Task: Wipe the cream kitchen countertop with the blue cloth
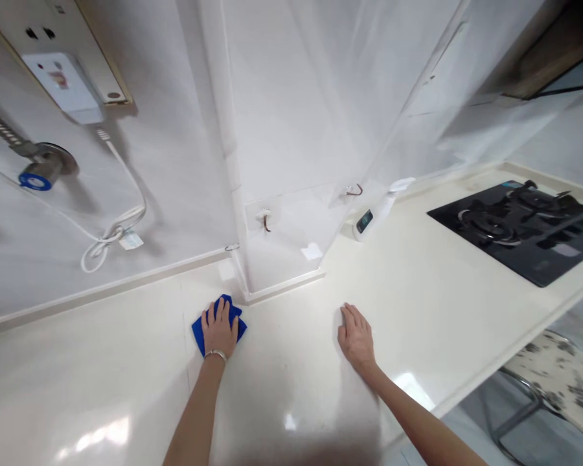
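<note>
My left hand (219,330) lies flat on a folded blue cloth (201,335) and presses it onto the cream countertop (126,369), close to the foot of a white wall column (252,213). A silver bracelet sits on that wrist. My right hand (355,338) rests palm down on the bare counter, fingers stretched out and together, holding nothing. The two hands are about a forearm's length apart.
A white spray bottle (375,217) stands on the counter against the wall. A black glass gas hob (519,226) lies at the right. On the left wall hang a white socket box (65,87), a looped white cable (111,233) and a metal hose fitting (41,165). The counter edge runs along the lower right.
</note>
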The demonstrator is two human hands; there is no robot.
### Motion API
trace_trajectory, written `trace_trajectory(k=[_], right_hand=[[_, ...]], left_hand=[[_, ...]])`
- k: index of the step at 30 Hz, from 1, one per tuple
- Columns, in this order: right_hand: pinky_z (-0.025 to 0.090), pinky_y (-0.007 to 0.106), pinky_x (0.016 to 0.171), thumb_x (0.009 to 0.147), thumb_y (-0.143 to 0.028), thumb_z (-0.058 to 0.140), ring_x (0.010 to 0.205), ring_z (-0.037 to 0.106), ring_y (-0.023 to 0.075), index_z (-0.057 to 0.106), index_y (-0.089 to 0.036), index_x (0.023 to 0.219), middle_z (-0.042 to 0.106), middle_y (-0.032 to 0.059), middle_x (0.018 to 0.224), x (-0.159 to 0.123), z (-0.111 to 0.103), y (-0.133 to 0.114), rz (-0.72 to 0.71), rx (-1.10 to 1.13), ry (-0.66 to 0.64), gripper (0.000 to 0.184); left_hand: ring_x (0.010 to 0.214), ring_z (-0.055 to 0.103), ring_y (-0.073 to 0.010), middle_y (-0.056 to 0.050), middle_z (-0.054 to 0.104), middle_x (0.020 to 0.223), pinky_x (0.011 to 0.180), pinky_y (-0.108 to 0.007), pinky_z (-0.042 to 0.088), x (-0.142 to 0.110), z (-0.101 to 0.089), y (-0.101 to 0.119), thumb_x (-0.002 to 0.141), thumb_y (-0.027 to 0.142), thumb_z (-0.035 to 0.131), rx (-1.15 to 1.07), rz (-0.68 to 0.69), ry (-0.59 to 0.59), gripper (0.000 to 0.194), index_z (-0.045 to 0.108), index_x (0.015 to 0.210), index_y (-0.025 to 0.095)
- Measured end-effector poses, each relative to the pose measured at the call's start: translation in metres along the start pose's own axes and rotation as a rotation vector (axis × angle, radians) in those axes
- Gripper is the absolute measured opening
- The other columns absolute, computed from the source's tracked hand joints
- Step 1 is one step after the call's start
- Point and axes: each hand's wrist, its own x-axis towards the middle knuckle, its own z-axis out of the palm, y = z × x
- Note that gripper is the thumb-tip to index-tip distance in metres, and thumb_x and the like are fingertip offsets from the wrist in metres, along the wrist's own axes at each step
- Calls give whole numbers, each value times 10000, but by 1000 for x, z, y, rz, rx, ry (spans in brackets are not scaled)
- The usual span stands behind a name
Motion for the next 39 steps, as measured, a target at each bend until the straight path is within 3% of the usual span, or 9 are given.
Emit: trace_trajectory(k=[7, 12, 19, 24, 27, 30, 35, 39], right_hand=[[392, 492, 1109, 901, -159, 359, 1383, 410, 263, 405, -181, 1423, 501, 124, 1449, 2, -2, -2, 24, -41, -24, 524], [399, 492, 1095, 898, -164, 352, 1376, 416, 262, 388, -192, 1427, 498, 117, 1451, 1, -1, 0, 25, -53, -40, 531], [394, 504, 1092, 885, -167, 342, 1367, 420, 271, 389, -199, 1417, 505, 122, 1432, 1, 2, 3, 14, -42, -36, 535], [397, 491, 1080, 880, -178, 344, 1345, 440, 269, 423, -199, 1377, 526, 117, 1412, 3, 4, 3, 39, -54, -28, 504], [399, 479, 1073, 870, -177, 344, 1331, 452, 265, 440, -188, 1360, 534, 122, 1403, 4, 5, 3, 49, -53, -21, 499], [391, 471, 1075, 870, -186, 347, 1325, 456, 265, 448, -177, 1357, 532, 129, 1405, 4, 6, 3, 43, -50, -11, 497], [357, 450, 1101, 883, -187, 338, 1345, 434, 259, 466, -157, 1356, 520, 131, 1423, 4, 2, -2, 54, -69, -27, 492], [338, 433, 1114, 896, -178, 340, 1363, 413, 262, 480, -126, 1357, 516, 141, 1435, 4, 1, -5, 54, -79, -43, 485]], left_hand=[[1438, 353, -304, -72, 512, 1500, 1230, -560, 204, 78, 13, -3, 947, 388, 363, -132, 45, 35, 497, 548, 1367, 197], [1421, 378, -289, -62, 550, 1465, 1229, -539, 201, 121, 20, -6, 929, 375, 412, -183, 45, 60, 451, 591, 1311, 214], [1325, 442, -291, -99, 588, 1395, 1165, -512, 274, 160, 18, -11, 925, 386, 417, -219, -28, 122, 444, 599, 1289, 210], [1285, 460, -289, -77, 604, 1380, 1142, -498, 294, 169, 15, -17, 905, 372, 443, -249, 12, 81, 427, 602, 1279, 243], [1295, 469, -286, -57, 597, 1408, 1145, -501, 307, 161, 12, -21, 879, 345, 477, -268, 62, 30, 411, 617, 1254, 250], [1293, 487, -276, -36, 604, 1407, 1151, -498, 323, 135, 6, -20, 843, 312, 528, -279, 107, -14, 389, 640, 1211, 256], [1319, 475, -257, -34, 578, 1437, 1177, -505, 315, 54, -4, -5, 867, 323, 510, -270, 139, -48, 371, 628, 1214, 259], [1324, 477, -254, -31, 576, 1438, 1183, -543, 324, -25, -9, 23, 887, 322, 488, -248, 164, -72, 363, 619, 1219, 261]])
